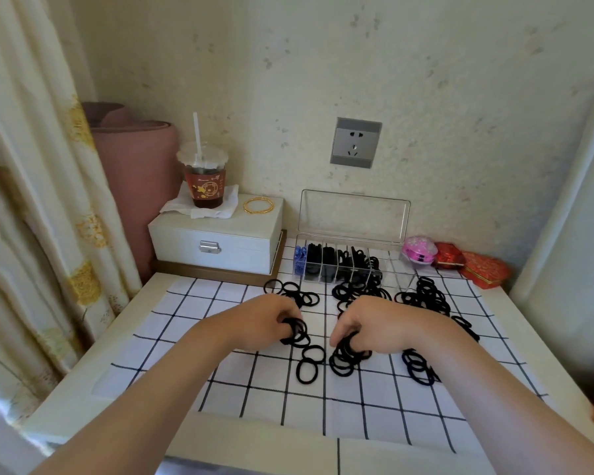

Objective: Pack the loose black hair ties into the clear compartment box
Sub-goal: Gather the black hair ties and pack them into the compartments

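Two hands are low over the middle of a white cloth with a black grid (254,389). The left hand (266,320) curls its fingers round a small bunch of loose black hair ties (311,363). The right hand (374,323), just beside it, has its fingers hooked into another bunch. More ties lie singly and in heaps on the cloth: below the hands, beyond them, and in a trail toward the right edge.

The clear compartment box (343,265) stands at the far edge of the cloth, its lid (354,214) raised against the wall. Several of its sections hold black ties, and the leftmost holds something blue (299,260). The rightmost section looks bare.

The cloth covers a pale table (79,389) set in a corner. At the back left, a white case with a metal clasp (216,245) bears a paper napkin (220,209), a lidded cup with a straw (204,183) and gold bangles (258,205). To the right of the clear box sit a pink round case (420,251) and two red patterned boxes (467,264).

A grey wall socket (355,142) is set in the speckled cream wall. A patterned curtain (31,200) hangs at the left, beside a dusty-pink roll (141,166).

The cup's red sleeve carries gold print too small to read.
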`<state>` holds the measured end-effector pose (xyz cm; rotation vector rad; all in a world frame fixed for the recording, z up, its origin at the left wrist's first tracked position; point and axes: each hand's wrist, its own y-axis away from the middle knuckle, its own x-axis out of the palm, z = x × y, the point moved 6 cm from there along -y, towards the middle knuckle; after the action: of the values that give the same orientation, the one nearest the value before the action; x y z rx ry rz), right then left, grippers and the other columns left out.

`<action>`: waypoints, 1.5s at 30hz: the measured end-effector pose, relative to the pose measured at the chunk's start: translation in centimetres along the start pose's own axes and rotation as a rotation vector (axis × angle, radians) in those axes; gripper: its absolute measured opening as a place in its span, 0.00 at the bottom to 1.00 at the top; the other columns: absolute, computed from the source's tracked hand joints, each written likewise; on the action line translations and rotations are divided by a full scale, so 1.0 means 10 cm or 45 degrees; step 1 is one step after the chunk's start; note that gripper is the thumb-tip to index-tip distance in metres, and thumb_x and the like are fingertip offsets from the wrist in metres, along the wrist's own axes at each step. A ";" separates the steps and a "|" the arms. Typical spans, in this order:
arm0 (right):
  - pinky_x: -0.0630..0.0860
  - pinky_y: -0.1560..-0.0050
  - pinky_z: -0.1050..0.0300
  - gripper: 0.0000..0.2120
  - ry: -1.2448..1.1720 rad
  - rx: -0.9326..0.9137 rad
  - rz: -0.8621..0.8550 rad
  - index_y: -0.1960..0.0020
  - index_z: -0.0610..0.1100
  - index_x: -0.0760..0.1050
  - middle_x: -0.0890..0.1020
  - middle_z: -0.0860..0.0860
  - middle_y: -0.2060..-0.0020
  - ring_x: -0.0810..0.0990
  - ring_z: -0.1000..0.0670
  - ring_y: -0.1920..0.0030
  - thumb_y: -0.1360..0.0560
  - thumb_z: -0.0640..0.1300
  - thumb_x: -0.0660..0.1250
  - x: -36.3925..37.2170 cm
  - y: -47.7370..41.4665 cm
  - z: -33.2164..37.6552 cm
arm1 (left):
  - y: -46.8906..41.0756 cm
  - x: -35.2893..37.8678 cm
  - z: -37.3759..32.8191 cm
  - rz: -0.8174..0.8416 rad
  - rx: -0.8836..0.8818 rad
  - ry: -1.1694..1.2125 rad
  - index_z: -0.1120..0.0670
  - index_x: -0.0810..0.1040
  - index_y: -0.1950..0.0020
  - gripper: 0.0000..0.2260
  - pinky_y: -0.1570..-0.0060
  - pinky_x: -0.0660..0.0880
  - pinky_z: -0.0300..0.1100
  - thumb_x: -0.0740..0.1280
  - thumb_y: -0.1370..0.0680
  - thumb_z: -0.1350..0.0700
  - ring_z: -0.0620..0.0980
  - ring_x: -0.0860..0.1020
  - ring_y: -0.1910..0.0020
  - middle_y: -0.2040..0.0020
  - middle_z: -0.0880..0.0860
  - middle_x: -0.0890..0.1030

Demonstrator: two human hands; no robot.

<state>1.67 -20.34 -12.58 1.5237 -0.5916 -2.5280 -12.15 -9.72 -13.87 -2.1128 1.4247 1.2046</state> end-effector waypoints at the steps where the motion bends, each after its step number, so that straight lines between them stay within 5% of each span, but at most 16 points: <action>1: 0.76 0.38 0.60 0.18 0.024 0.003 0.002 0.42 0.54 0.84 0.83 0.58 0.44 0.80 0.57 0.44 0.25 0.36 0.64 0.00 0.02 -0.02 | -0.01 0.02 -0.07 0.031 0.030 0.059 0.47 0.81 0.48 0.06 0.51 0.73 0.33 0.67 0.21 0.57 0.40 0.78 0.52 0.52 0.42 0.80; 8: 0.79 0.45 0.57 0.14 0.113 0.043 -0.043 0.46 0.52 0.84 0.84 0.56 0.48 0.81 0.54 0.47 0.26 0.38 0.67 0.09 -0.06 -0.03 | -0.01 0.18 -0.26 0.284 0.059 0.091 0.45 0.85 0.46 0.12 0.58 0.72 0.26 0.70 0.24 0.60 0.33 0.78 0.61 0.57 0.41 0.84; 12: 0.76 0.60 0.62 0.11 0.217 0.049 -0.136 0.49 0.48 0.85 0.85 0.53 0.52 0.82 0.51 0.51 0.26 0.38 0.67 0.11 -0.11 0.02 | -0.05 0.25 -0.22 0.228 0.009 -0.150 0.45 0.85 0.46 0.13 0.60 0.70 0.24 0.69 0.25 0.60 0.35 0.77 0.57 0.51 0.40 0.82; 14: 0.79 0.59 0.58 0.09 0.288 0.052 -0.119 0.50 0.44 0.85 0.85 0.49 0.53 0.83 0.47 0.52 0.27 0.39 0.67 0.13 -0.14 0.04 | -0.06 0.26 -0.20 0.171 -0.023 -0.214 0.45 0.85 0.48 0.11 0.60 0.70 0.27 0.69 0.24 0.59 0.37 0.77 0.57 0.51 0.41 0.82; 19: 0.74 0.63 0.56 0.09 0.209 0.097 -0.059 0.52 0.39 0.83 0.85 0.41 0.53 0.80 0.44 0.62 0.28 0.42 0.67 0.15 -0.16 -0.02 | -0.06 0.26 -0.24 0.108 0.070 -0.424 0.47 0.83 0.42 0.11 0.44 0.74 0.40 0.67 0.22 0.57 0.44 0.74 0.47 0.48 0.44 0.75; 24: 0.78 0.70 0.61 0.07 -0.292 0.090 -0.159 0.55 0.47 0.83 0.86 0.46 0.63 0.83 0.51 0.68 0.26 0.40 0.67 -0.06 -0.05 -0.06 | -0.11 0.16 -0.18 0.008 0.049 -0.062 0.47 0.81 0.50 0.06 0.50 0.76 0.38 0.65 0.21 0.56 0.44 0.78 0.53 0.53 0.44 0.80; 33: 0.79 0.67 0.57 0.10 -1.048 -0.017 -0.366 0.49 0.40 0.83 0.84 0.44 0.67 0.81 0.47 0.67 0.24 0.32 0.65 -0.23 0.01 0.01 | -0.18 0.05 -0.09 -0.253 -0.150 0.695 0.51 0.86 0.56 0.06 0.58 0.81 0.38 0.71 0.23 0.61 0.43 0.82 0.63 0.61 0.50 0.83; 38: 0.82 0.64 0.56 0.11 -1.012 0.008 -0.434 0.52 0.43 0.86 0.85 0.41 0.63 0.83 0.47 0.66 0.24 0.32 0.66 -0.20 -0.04 0.06 | -0.22 0.08 -0.14 -0.213 -0.226 1.001 0.54 0.86 0.49 0.06 0.53 0.81 0.39 0.72 0.24 0.60 0.48 0.83 0.56 0.54 0.53 0.85; 45: 0.85 0.59 0.49 0.11 -0.794 0.144 -0.565 0.54 0.47 0.85 0.86 0.39 0.64 0.84 0.45 0.68 0.25 0.34 0.66 -0.21 -0.05 -0.06 | -0.23 0.19 -0.26 0.152 -0.260 1.391 0.61 0.81 0.41 0.11 0.41 0.78 0.48 0.63 0.19 0.60 0.49 0.80 0.54 0.51 0.58 0.82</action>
<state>3.23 -19.39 -11.26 0.9431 -0.5042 -3.3961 -8.67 -11.58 -14.26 -3.0567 1.8609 0.1163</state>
